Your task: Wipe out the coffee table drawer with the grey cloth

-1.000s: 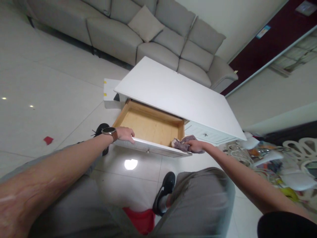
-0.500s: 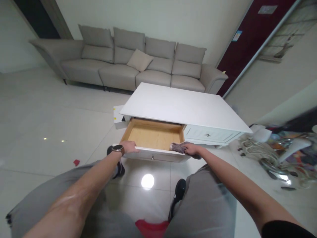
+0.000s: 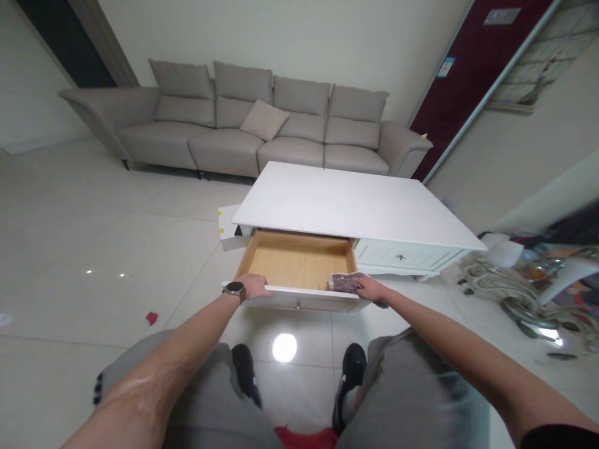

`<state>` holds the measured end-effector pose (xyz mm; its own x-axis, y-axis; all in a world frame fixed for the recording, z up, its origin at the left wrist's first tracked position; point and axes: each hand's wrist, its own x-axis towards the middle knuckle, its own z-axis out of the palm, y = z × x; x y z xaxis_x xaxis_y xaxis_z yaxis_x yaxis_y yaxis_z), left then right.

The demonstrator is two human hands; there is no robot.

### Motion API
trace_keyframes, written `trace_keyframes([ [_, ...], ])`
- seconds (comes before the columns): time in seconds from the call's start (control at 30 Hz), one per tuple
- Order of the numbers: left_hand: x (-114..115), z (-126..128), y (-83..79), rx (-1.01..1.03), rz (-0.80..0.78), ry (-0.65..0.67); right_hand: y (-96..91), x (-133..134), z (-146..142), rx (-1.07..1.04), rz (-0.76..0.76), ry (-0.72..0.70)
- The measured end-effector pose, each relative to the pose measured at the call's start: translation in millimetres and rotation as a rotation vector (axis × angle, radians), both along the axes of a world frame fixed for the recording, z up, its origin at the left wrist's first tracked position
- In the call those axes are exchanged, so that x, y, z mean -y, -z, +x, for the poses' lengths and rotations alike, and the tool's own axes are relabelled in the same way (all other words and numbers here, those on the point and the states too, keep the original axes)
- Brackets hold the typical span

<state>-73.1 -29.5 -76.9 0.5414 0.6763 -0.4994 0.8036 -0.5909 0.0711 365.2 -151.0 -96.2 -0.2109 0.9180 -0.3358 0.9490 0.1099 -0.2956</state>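
Observation:
A wooden drawer [image 3: 299, 260] with a white front is pulled out of the left side of a white coffee table [image 3: 355, 199]. My left hand [image 3: 255, 285], below a wristwatch, is closed over the top edge of the drawer front near its left end. At the right front corner, my right hand [image 3: 369, 289] grips a grey-brown cloth [image 3: 344, 282]. Part of that cloth lies over the edge into the drawer, and another part hangs outside below my hand. The drawer's bottom shows bare wood. A small knob [image 3: 298, 305] sits on its front.
A second, closed drawer [image 3: 405, 254] is at the right. Behind the table stands a grey sofa [image 3: 224, 143]. A white box [image 3: 229, 224] is by the table's left end. Cables [image 3: 491, 280] and clutter lie at right. Red scraps [image 3: 151, 318] are on the floor.
My left foot has moved back towards me, beside the right one. The camera view has shifted slightly. Both hands keep their places at the drawer front, and the drawer looks equally far out.

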Motion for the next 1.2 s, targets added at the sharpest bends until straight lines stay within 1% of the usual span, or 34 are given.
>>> trace_keyframes([
  [0.1, -1, 4, -2.5, -0.042, 0.009, 0.055, -1.8, 8, -12, 0.089, 0.046, 0.068],
  [0.17, 2, 8, -6.4, -0.045, 0.03, 0.081, -3.6, 15, -23, 0.158, 0.091, 0.143],
  [0.23, 8, 15, -11.8, -0.015, 0.047, 0.108, -5.6, 20, -32, 0.229, 0.127, 0.24],
  [0.3, 16, 23, -18.6, 0.025, 0.053, 0.14, -7.9, 24, -39, 0.277, 0.136, 0.298],
  [0.43, 32, 37, -34.9, 0.096, 0.03, 0.185, -12.3, 22, -43, 0.297, 0.108, 0.271],
  [0.53, 38, 43, -45.3, 0.095, -0.057, 0.187, -13.6, 18, -40, 0.33, 0.082, 0.251],
  [0.6, 42, 47, -48.5, 0.073, -0.103, 0.16, -13.3, 16, -38, 0.357, 0.071, 0.246],
  [0.67, 47, 52, -47.9, 0.055, -0.112, 0.117, -12.1, 15, -36, 0.371, 0.066, 0.242],
  [0.77, 59, 62, -41.8, 0.038, -0.07, 0.06, -8.6, 15, -33, 0.363, 0.069, 0.232],
  [0.87, 71, 69, -34.6, 0.056, -0.004, 0.038, -4.9, 16, -29, 0.348, 0.082, 0.25],
  [0.97, 76, 72, -30.0, 0.074, 0.024, 0.035, -3.3, 16, -28, 0.358, 0.083, 0.273],
  [1.07, 73, 74, -28.9, 0.084, -0.006, 0.06, -6.5, 17, -33, 0.391, 0.087, 0.302],
  [1.2, 68, 79, -34.7, 0.174, -0.07, 0.177, -15.8, 22, -53, 0.436, 0.103, 0.368],
])
